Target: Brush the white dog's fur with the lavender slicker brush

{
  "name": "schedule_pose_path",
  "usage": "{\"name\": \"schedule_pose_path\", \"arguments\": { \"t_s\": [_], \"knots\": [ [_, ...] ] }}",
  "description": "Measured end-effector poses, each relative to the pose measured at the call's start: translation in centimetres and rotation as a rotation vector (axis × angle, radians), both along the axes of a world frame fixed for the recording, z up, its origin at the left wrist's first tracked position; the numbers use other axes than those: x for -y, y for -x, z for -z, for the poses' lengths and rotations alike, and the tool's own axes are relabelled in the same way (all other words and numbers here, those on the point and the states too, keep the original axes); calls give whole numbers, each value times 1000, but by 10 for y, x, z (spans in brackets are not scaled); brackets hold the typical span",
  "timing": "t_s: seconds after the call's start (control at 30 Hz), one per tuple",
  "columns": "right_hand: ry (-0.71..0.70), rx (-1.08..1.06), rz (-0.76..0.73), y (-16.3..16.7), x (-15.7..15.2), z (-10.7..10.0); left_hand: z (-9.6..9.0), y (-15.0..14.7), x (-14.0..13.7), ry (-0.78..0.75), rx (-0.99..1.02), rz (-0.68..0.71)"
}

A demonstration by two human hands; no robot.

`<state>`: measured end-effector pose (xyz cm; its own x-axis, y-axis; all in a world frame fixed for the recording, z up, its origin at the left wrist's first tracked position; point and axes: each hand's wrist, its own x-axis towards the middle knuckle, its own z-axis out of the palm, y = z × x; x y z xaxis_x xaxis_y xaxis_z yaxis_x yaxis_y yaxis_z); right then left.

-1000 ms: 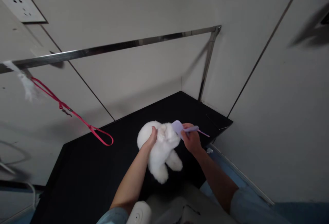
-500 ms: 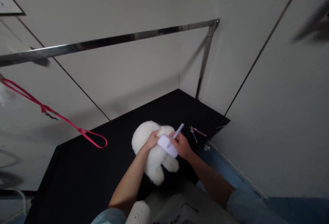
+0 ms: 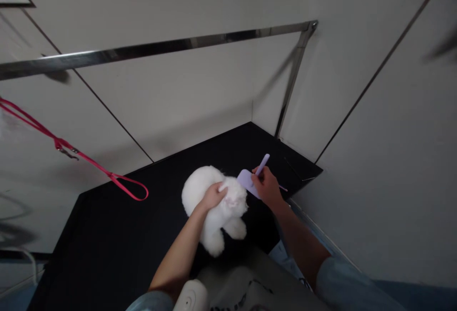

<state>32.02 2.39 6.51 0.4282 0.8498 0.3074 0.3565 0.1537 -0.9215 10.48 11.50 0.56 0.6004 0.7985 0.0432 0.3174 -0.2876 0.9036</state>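
Note:
A fluffy white dog point(image 3: 200, 185), real or stuffed I cannot tell, is on the black table in front of me. Its rounded body lies to the left, its head to the right, and two legs point toward me. My left hand point(image 3: 214, 195) grips the fur beside the head, thumb on top. In my right hand point(image 3: 267, 188) is a lavender slicker brush point(image 3: 246, 178), held by its handle just right of the head. The brush's flat back faces up and its bristles are hidden. Past that hand, one pink handle end of a plier-like tool point(image 3: 283, 188) shows.
The black table point(image 3: 117, 235) meets the wall at its back edge and ends on the right above a blue floor. A metal bar point(image 3: 157, 50) runs across behind. A red leash loop point(image 3: 128, 189) hangs at the left.
My right hand has moved the brush right and slightly up, off the dog's head, uncovering it. It now hides most of the plier-like tool. My left hand keeps its hold on the fur.

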Motion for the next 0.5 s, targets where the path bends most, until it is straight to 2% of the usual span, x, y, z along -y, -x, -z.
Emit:
{"name": "schedule_pose_path", "arguments": {
  "t_s": [0.1,0.17,0.23,0.3,0.33,0.4,0.5],
  "knots": [
    [143,-240,-302,2,-24,-5,-3,-3,2,-13,8,29],
    [306,-476,-395,9,-47,-3,-5,-1,11,-27,77,-52],
    [458,-634,-441,16,-64,3,-3,6,30,-76,203,-329],
    [580,-664,-525,20,-70,12,7,14,61,-132,358,-727],
    [619,-655,-563,20,-68,16,14,17,79,-112,413,-868],
    [653,-658,-599,19,-56,27,29,14,115,83,479,-928],
    [599,-719,-598,19,-29,43,39,-7,148,483,634,-869]
  ]
}}
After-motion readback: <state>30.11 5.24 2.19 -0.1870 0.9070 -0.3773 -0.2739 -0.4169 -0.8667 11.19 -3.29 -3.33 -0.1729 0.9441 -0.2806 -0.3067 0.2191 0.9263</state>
